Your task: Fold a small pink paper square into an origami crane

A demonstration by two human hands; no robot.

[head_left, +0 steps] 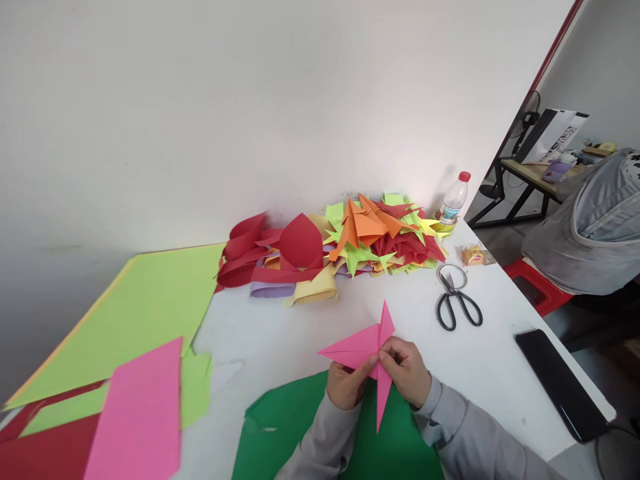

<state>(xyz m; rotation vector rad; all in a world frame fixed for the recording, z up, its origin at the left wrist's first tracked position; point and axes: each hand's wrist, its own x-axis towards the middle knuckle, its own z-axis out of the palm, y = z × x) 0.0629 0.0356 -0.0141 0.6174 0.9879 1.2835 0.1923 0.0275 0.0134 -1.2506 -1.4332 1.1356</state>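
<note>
A pink folded paper shape (353, 347) with long pointed tips is held between both my hands, above a green sheet (285, 413). My left hand (346, 387) grips its lower edge near the centre, thumb on top. My right hand (406, 370) pinches the paper close beside the left thumb, where several points meet. One narrow point rises away from me and another hangs down toward me. The fingers under the paper are partly hidden.
Folded paper pieces (367, 227) and curled red paper (300, 243) lie along the wall. Scissors (453, 297), a wrapped snack (473, 255), a bottle (454, 200) and a black phone (560, 383) are on the right. Lime sheets (150, 307) and a pink sheet (140, 407) lie left.
</note>
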